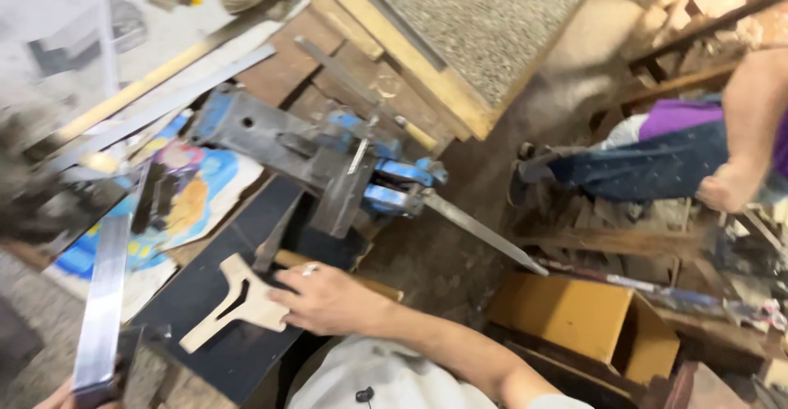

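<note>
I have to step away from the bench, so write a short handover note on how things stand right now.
Right hand: resting on a pale forked wooden piece, pressing it flat on the black board.
Left hand: barely in view at the bottom edge, gripping a flat metal bar.
Blue vise sits behind the board, untouched.
Another person's arm is at the right.
Done: wooden piece laid on the board. Left: nothing more can be told.

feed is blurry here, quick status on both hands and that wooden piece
Right hand flat on forked wooden cutout, on dark board. Left hand at frame edge, grips flat metal bar. Blue vise beyond, apart.
</note>
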